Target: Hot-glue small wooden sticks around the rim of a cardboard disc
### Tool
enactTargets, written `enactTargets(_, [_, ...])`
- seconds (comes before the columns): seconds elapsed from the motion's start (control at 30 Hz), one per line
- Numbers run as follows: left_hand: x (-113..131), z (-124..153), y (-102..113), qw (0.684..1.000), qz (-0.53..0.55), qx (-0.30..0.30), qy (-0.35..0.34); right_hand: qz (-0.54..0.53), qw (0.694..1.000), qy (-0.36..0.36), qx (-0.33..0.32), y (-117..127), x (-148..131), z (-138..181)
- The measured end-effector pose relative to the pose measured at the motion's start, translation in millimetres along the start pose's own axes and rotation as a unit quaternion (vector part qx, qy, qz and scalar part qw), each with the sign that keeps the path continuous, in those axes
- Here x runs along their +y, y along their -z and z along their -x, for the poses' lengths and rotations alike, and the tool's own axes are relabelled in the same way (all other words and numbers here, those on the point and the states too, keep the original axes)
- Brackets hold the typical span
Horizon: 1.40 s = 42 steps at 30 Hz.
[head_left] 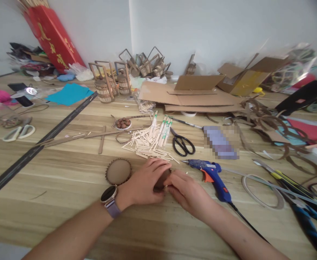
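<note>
My left hand [143, 182], with a watch on the wrist, is wrapped round a dark brown round cardboard piece [162, 179] just above the table. Much of that piece is hidden by my fingers. At its right edge my right hand [188, 191] is closed in a pinch; a tiny pale tip shows at the fingertips, too small to name. Left of my hands lies a cardboard disc [118, 171] with a notched rim. Beyond them is a pile of short wooden sticks [144, 142]. A blue hot glue gun [211, 173] lies to the right.
Black-handled scissors [183, 144] and a small bowl of brown nuts or beads [123, 124] lie farther back. Pliers [296, 195] and a tape ring [245, 186] are on the right. Small stick baskets [104, 92] and flat cardboard [191, 97] stand toward the wall.
</note>
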<state>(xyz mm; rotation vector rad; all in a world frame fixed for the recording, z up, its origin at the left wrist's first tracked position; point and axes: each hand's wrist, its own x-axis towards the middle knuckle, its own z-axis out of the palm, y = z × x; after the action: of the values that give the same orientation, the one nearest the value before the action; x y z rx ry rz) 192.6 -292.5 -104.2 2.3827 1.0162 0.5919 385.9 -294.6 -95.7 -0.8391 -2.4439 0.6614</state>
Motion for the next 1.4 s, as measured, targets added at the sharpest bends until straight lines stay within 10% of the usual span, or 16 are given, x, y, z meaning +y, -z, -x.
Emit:
enactTargets(0.53, [5, 0, -7, 0.999, -0.014, 0.034, 0.008, 0.090, 0.995, -0.004, 0.031, 17, -7, 3])
enactTargets(0.87, [6, 1, -6, 0.999, -0.029, 0.030, 0.017, 0.240, 0.882, -0.406, -0.007, 82, 32, 62])
enactTargets(1.03, [6, 0, -6, 0.999, -0.031, 0.026, 0.023, 0.176, 0.886, -0.426, -0.045, 72, 50, 74])
enactTargets(1.2, [7, 1, -6, 0.999, -0.032, 0.025, 0.030, 0.121, 0.880, -0.454, 0.069, 73, 45, 74])
enactTargets(1.4, [6, 2, -6, 0.999, -0.022, 0.029, 0.029, -0.218, 0.870, -0.395, 0.199, 77, 24, 75])
